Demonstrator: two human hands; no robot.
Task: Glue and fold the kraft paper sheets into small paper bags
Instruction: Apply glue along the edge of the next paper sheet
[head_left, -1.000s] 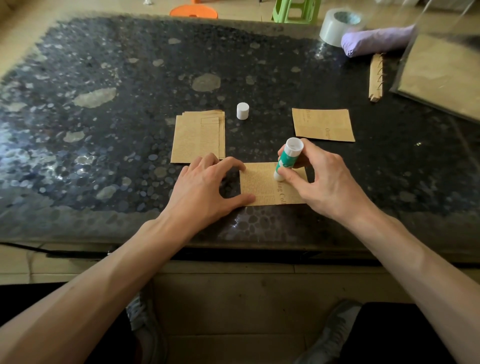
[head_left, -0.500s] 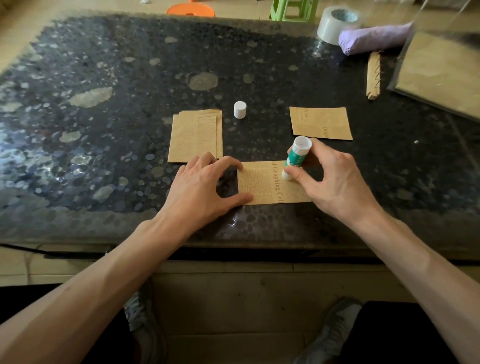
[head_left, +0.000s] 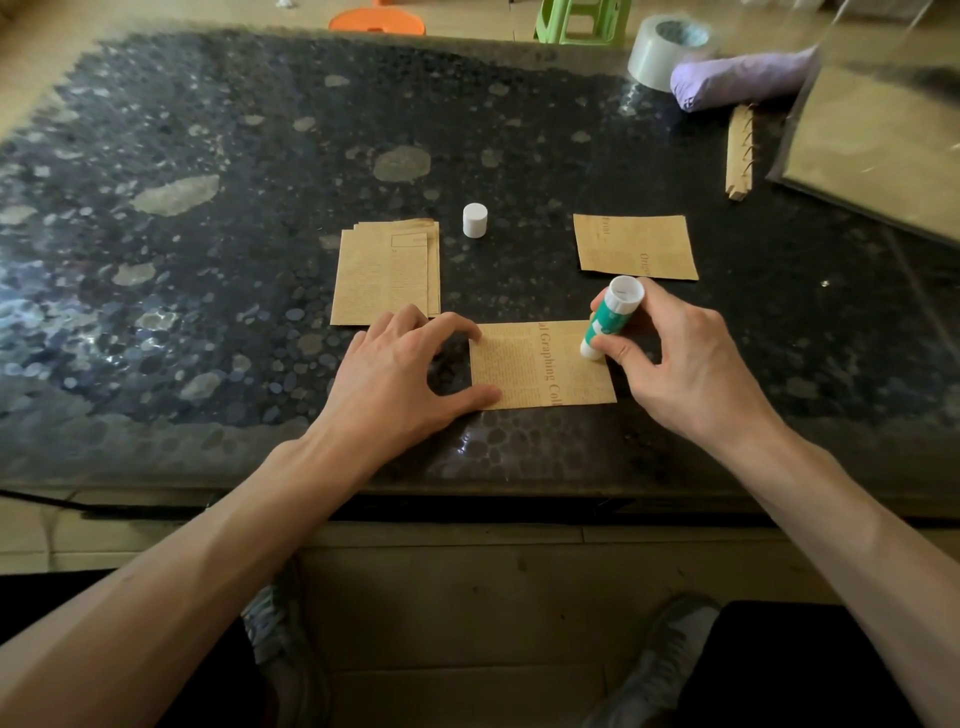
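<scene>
Sheet (head_left: 530, 369) flat, nearest, long axis left-right, lying between hands.
Left hand (head_left: 400, 374) spread; thumb and forefinger press sheet's left edge, gripping nothing.
Right hand (head_left: 685, 364) pinches glue stick (head_left: 610, 325), tilted, tip down on sheet near right edge.
Judgement: glue stroke should run near-far along right edge; right hand nearer.
Beyond: stack (head_left: 384, 275) left, cap (head_left: 475, 220) upright, second sheet (head_left: 636, 247) right.

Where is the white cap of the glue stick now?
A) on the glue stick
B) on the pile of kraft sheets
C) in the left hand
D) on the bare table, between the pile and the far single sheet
D: the white cap stands on the dark table between the pile of kraft sheets and the single sheet, while the right hand grips the glue stick.
</scene>
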